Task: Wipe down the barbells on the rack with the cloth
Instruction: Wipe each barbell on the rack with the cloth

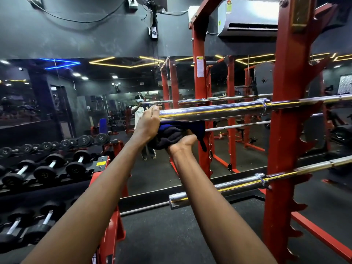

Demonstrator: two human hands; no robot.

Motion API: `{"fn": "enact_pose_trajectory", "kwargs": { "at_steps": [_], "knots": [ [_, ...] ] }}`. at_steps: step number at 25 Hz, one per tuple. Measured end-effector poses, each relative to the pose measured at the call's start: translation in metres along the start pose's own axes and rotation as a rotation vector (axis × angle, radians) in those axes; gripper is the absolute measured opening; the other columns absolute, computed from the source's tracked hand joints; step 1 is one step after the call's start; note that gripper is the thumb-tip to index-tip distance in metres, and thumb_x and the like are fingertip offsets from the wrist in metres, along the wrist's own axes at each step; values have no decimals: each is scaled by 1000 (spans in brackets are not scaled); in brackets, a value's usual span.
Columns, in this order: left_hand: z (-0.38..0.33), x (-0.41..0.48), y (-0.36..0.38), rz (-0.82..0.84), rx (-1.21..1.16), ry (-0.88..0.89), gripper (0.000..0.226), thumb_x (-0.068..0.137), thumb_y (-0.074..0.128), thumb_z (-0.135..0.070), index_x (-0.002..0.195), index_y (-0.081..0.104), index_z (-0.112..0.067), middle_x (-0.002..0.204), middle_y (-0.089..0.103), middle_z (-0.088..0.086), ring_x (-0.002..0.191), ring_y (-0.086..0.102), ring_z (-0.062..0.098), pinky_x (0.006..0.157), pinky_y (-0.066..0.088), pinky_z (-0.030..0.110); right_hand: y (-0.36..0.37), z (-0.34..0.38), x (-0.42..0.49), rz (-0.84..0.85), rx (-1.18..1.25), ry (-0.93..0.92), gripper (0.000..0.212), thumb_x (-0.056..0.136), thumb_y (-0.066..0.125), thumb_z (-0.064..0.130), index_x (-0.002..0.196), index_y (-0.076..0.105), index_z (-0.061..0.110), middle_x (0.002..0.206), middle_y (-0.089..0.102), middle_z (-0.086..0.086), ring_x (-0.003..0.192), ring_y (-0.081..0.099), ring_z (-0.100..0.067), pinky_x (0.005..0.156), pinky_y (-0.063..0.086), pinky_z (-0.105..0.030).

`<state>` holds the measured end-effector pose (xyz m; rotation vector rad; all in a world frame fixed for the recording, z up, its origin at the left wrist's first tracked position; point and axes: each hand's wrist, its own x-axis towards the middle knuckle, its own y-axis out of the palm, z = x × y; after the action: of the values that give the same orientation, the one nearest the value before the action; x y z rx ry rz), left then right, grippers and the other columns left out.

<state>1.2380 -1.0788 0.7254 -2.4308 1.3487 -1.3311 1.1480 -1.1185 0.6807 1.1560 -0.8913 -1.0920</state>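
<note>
Gripping the end of the upper barbell [209,111] with the left hand [147,121], bunching the soft, limp cloth [171,135] just below it in the right hand [183,142], judging the heavy, slick chrome sleeve best wrapped fully.

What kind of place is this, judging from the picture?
Most likely a gym: chrome barbells rest on a red rack, a dumbbell rack stands left, and a wall mirror reflects more equipment.
</note>
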Motion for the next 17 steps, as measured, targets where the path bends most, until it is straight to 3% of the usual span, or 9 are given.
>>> {"fn": "enact_pose_trajectory", "kwargs": {
  "at_steps": [1,2,4,6,8,11,13,15,17],
  "knots": [
    [1,2,-1,28,-7,-2,44,109,25,-29,122,62,-9,115,60,3,110,54,21,92,37,30,0,-1,2,37,-1,41,38,98,42,37,78,63,12,68,65,-8,61,62,-24,77,56,-31],
    [2,5,-1,54,-12,-3,44,109,25,-29,126,61,-10,119,60,4,114,53,21,95,37,30,-2,-2,4,67,-29,45,35,94,45,38,83,66,12,74,66,-8,62,62,-24,77,60,-30],
    [6,9,-2,80,-30,7,45,110,25,-28,136,57,-10,133,59,9,127,51,22,103,35,27,-5,2,6,120,-72,33,39,96,42,35,92,70,8,82,70,-12,60,69,-25,60,62,-24],
    [9,10,-2,82,-35,22,46,110,25,-26,143,51,-8,143,54,9,133,46,17,106,30,23,-8,12,3,200,-82,35,55,103,31,34,91,76,5,88,75,-16,68,75,-29,78,64,-29],
    [9,9,-1,82,-27,34,44,111,26,-24,142,52,-6,142,54,9,128,45,14,104,29,20,-12,19,-8,230,-159,-1,64,106,25,35,84,78,6,81,76,-15,73,74,-30,73,62,-31],
    [10,8,1,13,-18,41,41,110,28,-24,130,59,-6,130,47,10,129,43,19,107,24,19,-17,23,-23,153,-295,-45,57,109,26,45,90,66,9,62,69,-3,64,68,-17,63,55,-22],
    [12,4,4,-39,-13,84,38,110,29,-24,122,62,-9,120,46,8,118,44,14,106,26,19,-19,21,-23,0,-428,-206,55,108,36,49,113,66,4,85,73,-4,82,72,-19,78,57,-27],
    [11,-2,7,-69,-10,121,37,110,29,-23,115,63,-9,114,52,10,97,44,0,93,30,8,-17,24,-16,-179,-502,-430,49,106,46,46,128,58,5,115,71,-10,106,71,-27,96,57,-39],
    [10,-5,9,-79,1,132,37,110,29,-24,109,62,-8,110,55,11,91,44,-6,82,29,1,-14,33,-8,-203,-526,-720,52,101,52,44,135,54,5,131,65,-13,118,66,-27,109,50,-46]
  ]
}}
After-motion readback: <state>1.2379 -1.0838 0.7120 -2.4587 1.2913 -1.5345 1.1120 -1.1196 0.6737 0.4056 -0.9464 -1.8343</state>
